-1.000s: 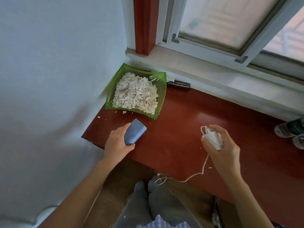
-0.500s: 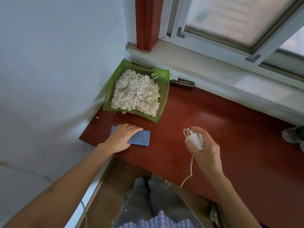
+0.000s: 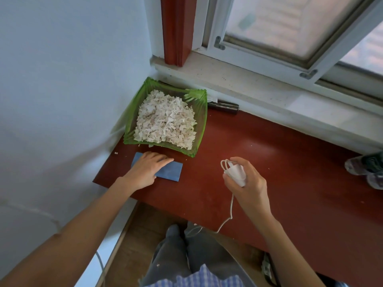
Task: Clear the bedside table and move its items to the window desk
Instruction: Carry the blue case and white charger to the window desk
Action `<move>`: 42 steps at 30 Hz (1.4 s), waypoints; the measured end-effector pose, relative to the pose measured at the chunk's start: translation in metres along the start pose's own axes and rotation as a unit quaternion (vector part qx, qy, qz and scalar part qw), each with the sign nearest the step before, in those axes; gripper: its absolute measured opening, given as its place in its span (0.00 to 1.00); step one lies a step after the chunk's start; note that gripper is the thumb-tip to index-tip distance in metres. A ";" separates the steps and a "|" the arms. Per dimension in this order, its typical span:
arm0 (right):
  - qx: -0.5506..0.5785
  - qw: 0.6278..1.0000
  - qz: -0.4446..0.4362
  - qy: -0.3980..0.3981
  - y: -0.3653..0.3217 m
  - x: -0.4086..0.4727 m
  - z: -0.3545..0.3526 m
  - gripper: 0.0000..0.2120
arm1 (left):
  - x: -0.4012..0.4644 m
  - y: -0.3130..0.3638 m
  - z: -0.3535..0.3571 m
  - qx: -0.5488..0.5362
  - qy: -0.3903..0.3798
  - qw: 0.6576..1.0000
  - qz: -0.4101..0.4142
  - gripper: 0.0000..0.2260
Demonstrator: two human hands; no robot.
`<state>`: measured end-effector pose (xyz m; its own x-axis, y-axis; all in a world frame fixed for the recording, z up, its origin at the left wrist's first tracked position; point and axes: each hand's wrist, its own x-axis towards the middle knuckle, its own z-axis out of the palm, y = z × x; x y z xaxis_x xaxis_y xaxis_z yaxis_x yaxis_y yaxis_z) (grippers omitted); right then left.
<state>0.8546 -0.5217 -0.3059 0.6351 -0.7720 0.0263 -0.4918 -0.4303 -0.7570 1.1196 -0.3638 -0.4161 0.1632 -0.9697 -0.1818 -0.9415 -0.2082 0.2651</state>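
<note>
Our left hand (image 3: 148,169) lies flat, fingers spread on the blue card (image 3: 170,172) (long axis rightward); our right hand (image 3: 246,183) grips the white charger (image 3: 236,174) above the desk (image 3: 290,162).

I am counting one green tray (image 3: 200,112) of paper scraps, one blue card (image 3: 172,171), one white charger (image 3: 236,175) with one cord (image 3: 230,212), two shoes (image 3: 364,164), one dark pen-like thing (image 3: 223,105).

Dish (image 3: 202,112) at desk (image 3: 290,172) back-left corner; flat case (image 3: 172,172) before it; shoes (image 3: 366,168) far right.
</note>
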 end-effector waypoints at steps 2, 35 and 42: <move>-0.001 1.000 -0.004 0.009 -0.003 0.002 -0.002 0.19 | -0.001 0.000 0.001 0.004 0.001 1.000 -0.003 0.35; -0.029 0.958 -0.165 0.233 -0.071 0.142 -0.156 0.18 | 0.011 0.137 0.062 0.026 -0.006 0.999 0.037 0.30; -0.141 0.925 -0.263 0.236 -0.031 0.148 -0.115 0.17 | 0.010 0.138 0.061 0.016 0.007 0.999 0.039 0.31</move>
<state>0.8957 -0.6761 -0.2033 0.5330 -0.5111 0.6743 -0.3672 -0.8577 -0.3599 0.9737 -0.3948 -0.4395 0.0925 -0.9845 -0.1489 -0.9603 -0.1277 0.2479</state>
